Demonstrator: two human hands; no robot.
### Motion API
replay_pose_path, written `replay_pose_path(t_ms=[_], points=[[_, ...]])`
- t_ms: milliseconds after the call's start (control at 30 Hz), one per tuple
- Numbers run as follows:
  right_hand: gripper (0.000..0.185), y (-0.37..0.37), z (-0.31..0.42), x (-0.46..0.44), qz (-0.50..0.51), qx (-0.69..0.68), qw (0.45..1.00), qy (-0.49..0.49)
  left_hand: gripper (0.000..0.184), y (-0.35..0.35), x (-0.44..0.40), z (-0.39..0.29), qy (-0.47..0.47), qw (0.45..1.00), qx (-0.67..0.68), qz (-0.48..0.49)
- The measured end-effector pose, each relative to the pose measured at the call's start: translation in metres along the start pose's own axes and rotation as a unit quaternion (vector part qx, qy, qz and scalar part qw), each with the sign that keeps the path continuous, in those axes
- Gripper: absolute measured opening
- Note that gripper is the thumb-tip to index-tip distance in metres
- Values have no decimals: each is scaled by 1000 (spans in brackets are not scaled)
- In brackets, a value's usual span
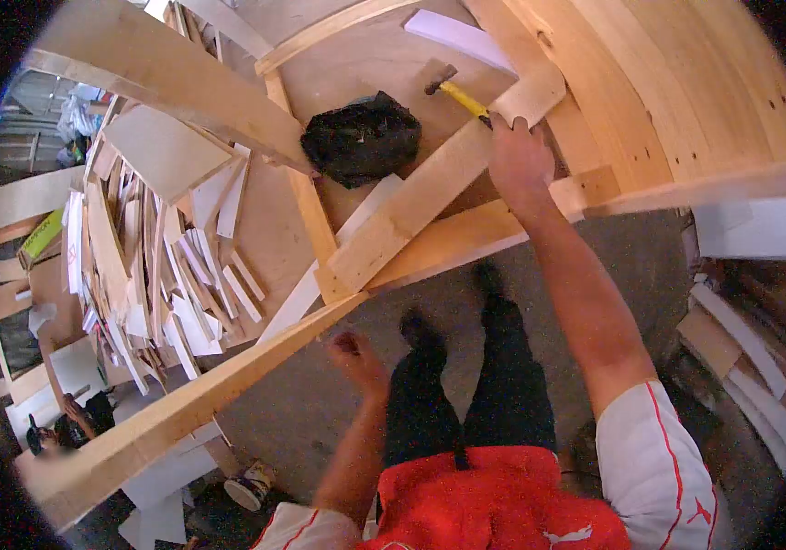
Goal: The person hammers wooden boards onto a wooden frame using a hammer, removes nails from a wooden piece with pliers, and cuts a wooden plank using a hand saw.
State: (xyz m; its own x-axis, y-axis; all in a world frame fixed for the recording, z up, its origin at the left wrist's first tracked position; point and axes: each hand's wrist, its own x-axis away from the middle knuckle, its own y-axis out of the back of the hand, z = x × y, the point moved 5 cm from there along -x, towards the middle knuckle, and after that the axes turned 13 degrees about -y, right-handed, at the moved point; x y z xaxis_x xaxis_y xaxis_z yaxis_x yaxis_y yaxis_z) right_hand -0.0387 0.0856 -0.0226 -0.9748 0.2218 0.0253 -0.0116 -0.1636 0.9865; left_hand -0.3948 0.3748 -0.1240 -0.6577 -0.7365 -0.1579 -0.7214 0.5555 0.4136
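Note:
My right hand (pixel 520 160) is wrapped round the end of a hammer's yellow handle (pixel 463 95). The hammer head (pixel 442 79) points away to the upper left, above a sheet of board. Under this hand runs a slanting wooden plank (pixel 420 209), part of a timber frame. My left hand (pixel 358 364) is curled closed, low in front of my legs and just below the frame's long front beam (pixel 228 374). What its fingers hold, if anything, is hidden. A crumpled black plastic bag (pixel 361 137) lies on the board left of the hammer.
Several offcuts and strips of wood (pixel 150 247) are heaped on the left. Wide planks (pixel 677 92) fill the upper right. A pale bucket (pixel 250 485) sits on the floor at lower left. White boards (pixel 746 227) and more offcuts lie at the right.

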Motion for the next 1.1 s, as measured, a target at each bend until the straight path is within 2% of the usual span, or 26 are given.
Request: replay_pose_path(t_ms=[33,133,167,200,267,300,333,400,500,533,600,633,733,933,1033,1100], points=[[50,-2,3,-10,-6,17,1000,18,18,-14,23,1,40,997,41,42],[41,0,12,-32,-47,62,996,49,21,-70,17,-120,-144,951,-66,267],[38,1,17,-38,-66,76,993,57,23,-90,2,-149,-260,923,-103,263],[34,-5,26,-46,-73,31,993,85,26,-116,-16,-170,-372,881,-140,257],[29,-22,51,-61,-83,-60,985,140,37,-165,-60,-183,-405,862,-218,216],[27,-23,73,-59,-3,-131,978,165,41,-183,-87,-202,-410,852,-261,195],[26,-20,99,-56,79,-201,958,186,46,-200,-114,-218,-415,840,-304,175],[30,-15,135,-51,133,-275,916,259,53,-231,-157,-205,-423,832,-330,144],[33,-71,172,-62,240,-291,862,339,61,-247,-187,-167,-337,825,-402,210],[30,-83,173,-63,264,-222,883,319,63,-247,-191,-161,-285,829,-412,249],[28,-91,175,-67,245,-156,912,289,66,-237,-187,-149,-174,826,-426,325],[27,-92,176,-66,235,-123,924,274,67,-230,-181,-147,-172,837,-417,310],[26,-90,184,-61,196,-136,925,294,67,-225,-167,-139,-170,863,-390,274],[24,-108,195,-65,192,-61,937,285,65,-224,-170,-134,-170,886,-337,268],[25,-105,186,-73,224,-101,934,261,65,-228,-174,-130,-178,885,-332,274],[28,-109,181,-80,263,-190,906,270,64,-225,-173,-134,-174,888,-326,274]])
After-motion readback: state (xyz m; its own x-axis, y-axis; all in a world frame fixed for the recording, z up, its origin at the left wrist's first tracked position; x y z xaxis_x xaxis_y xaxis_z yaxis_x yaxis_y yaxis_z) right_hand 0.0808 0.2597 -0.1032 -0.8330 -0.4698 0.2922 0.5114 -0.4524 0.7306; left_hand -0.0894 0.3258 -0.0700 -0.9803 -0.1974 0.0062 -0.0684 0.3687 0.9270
